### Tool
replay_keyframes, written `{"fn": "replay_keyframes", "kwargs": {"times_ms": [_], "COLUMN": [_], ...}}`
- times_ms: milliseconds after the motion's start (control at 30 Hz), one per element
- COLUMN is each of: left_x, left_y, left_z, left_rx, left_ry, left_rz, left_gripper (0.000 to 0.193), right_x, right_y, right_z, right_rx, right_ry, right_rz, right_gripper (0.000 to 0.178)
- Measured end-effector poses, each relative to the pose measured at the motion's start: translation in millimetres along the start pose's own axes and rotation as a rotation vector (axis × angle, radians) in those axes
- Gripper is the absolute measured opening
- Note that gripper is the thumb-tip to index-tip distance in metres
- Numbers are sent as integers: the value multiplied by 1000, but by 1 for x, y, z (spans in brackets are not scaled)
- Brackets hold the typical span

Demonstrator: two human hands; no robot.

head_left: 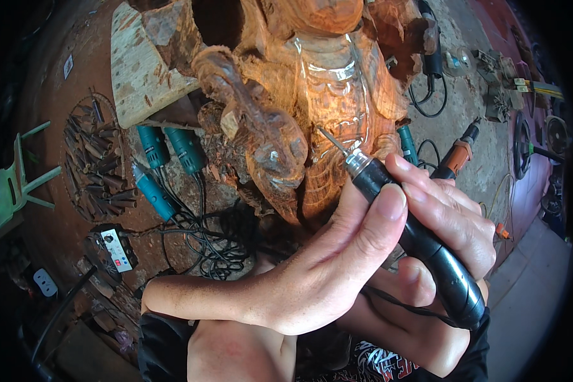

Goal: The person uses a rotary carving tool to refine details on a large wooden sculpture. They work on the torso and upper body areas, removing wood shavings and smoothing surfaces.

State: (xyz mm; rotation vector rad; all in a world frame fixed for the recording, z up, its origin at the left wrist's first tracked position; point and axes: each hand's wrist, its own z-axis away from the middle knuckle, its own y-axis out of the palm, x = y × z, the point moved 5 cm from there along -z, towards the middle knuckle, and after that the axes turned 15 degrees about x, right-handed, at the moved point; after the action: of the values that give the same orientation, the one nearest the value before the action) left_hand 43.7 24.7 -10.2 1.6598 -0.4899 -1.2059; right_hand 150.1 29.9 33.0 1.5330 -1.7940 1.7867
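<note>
**Head cam feed rn, biggest stuff 1st**

So I'm watching this remotely & a big reddish-brown wood carving [337,83] is filling the top middle of my view, directly ahead of the person. Its surface is shining pretty hard, esp. down the middle section.

Next size down: the left hand [325,274] is reaching in from lower L and clamping onto the tool, thumb pressing on top near the front. The right hand [452,229] is wrapping the same tool from the R side, fingers curling over the body. So yeah, both hands are gripping 1 thing: a black rotary tool [439,254], which is slanting up-left just R of center, in front of the carving's lower part.

Around that, approx in order: a pale, scuffed board [140,70] is lying up L, a pile of brown sticks [95,159] is sitting on the floor further L, and a light green chair [5,191] is standing at the far L edge. Dark cords [216,254] are tangling below the carving, w/ teal power tools [153,191] lying next to them. An orange-and-black tool [456,158] is resting over on the R. A white-faced control box [116,250] is sitting lower L.

Smallest: the thin metal bit [332,139] is pointing at the carving & overlapping it on my feed; can't tell if it's touching tbh.
</note>
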Motion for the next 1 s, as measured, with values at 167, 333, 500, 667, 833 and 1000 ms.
{"fn": "replay_keyframes", "kwargs": {"times_ms": [167, 333, 500, 667, 833, 1000], "left_x": [2, -3, 1, 0, 0, -1], "left_y": [-1, 2, 1, 1, 0, 1], "left_z": [-1, -1, -1, -1, -1, 4], "left_rx": [42, 6, 11, 4, 19, -113], "left_ry": [5, -34, -24, 1, 7, -65], "left_rz": [-23, 39, 6, 12, -19, 44], "left_gripper": [64, 66, 66, 65, 64, 64], "right_x": [0, 0, -2, -4, -2, -3], "right_y": [0, 1, -1, 3, -1, 2], "right_z": [0, 0, 3, 2, 0, -2], "right_rx": [-15, -16, 1, -27, 13, 30], "right_ry": [-6, 0, -3, -19, -1, -7], "right_rz": [-7, 13, -14, -51, -23, -3], "right_gripper": [54, 54, 55, 56, 56, 56]}}
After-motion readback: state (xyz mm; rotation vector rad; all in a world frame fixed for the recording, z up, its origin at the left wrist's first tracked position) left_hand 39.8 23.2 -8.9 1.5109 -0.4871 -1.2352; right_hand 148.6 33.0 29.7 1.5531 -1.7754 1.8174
